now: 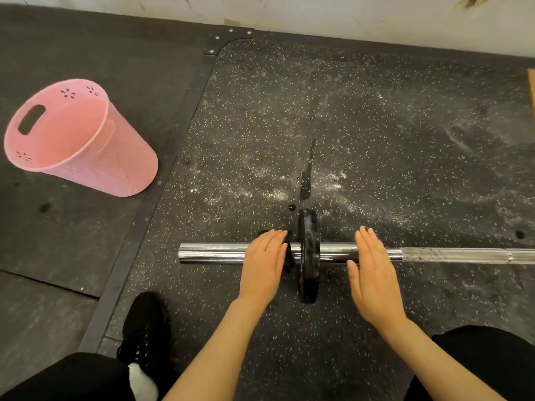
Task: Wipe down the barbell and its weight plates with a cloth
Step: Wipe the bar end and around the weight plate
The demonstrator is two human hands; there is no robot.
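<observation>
The chrome steel barbell (214, 252) lies on the speckled black rubber floor (376, 125), its round black weight plate (308, 256) standing upright. My left hand (265, 266) and right hand (373, 273) rest flat-fingered either side, grip spread, probably steadying it against rolling. No cloth shows.

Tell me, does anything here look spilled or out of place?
Yes. White powder is scattered over the mat beyond the plate, like spilled chalk. The pink basket appears tipped.
</observation>
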